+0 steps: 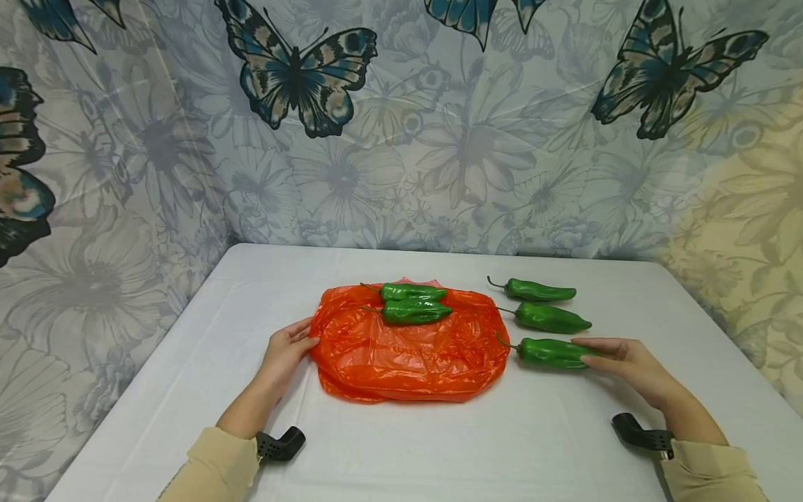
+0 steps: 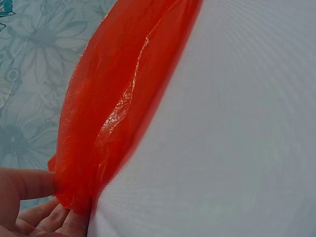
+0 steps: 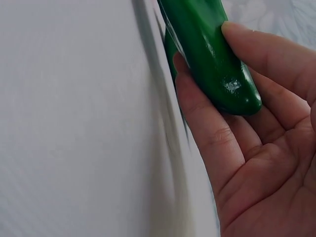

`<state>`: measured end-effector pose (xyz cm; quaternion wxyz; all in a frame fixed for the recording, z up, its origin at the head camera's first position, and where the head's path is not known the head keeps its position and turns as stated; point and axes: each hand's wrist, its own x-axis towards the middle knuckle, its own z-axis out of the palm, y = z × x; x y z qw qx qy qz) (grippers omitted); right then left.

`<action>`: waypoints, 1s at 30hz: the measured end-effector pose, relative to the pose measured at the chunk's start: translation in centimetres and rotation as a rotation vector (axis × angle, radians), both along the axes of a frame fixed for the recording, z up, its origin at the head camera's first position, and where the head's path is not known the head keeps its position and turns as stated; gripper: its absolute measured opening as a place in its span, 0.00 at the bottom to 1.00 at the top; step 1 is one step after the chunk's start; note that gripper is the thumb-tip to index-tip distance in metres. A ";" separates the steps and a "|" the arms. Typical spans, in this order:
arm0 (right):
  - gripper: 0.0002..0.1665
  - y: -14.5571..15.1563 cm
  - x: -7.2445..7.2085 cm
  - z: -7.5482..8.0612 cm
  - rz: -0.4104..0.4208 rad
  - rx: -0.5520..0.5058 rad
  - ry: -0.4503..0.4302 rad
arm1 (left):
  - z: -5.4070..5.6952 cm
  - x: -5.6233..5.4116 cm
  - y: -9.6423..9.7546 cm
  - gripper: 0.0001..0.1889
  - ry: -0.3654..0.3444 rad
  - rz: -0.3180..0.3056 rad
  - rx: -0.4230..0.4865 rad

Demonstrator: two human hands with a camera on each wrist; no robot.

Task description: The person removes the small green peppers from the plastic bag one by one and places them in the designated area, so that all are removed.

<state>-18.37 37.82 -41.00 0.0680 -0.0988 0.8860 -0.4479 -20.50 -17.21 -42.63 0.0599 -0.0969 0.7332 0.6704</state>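
Head view, bag: the orange plastic bag is lying flat in the middle of the white surface, and everything else is sitting around it.
Head view, left hand: the left hand is pinching the bag's left edge.
Head view, right hand: the right hand is curling round the blunt end of the nearest pepper, just right of the bag, its stem pointing at the bag.
Head view, others: two peppers on the bag are resting on its far edge; two more peppers are lying right of the bag, beyond the held one, and may be standing in the way of a lift.
Left wrist view: fingers are nipping the bag at one thin corner. I'd judge the film could slip out or tear if tugged, and a pull would likely roll the two peppers off.
Right wrist view: the fingers and thumb are closing on the pepper, which is lying on the surface. The skin is looking glossy, so with the grip so near the tip it may slide free.
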 end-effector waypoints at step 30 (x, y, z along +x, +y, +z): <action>0.29 0.6 -0.1 -0.3 -0.047 0.045 -0.009 | 0.0 0.1 0.0 0.27 -0.002 -0.005 -0.005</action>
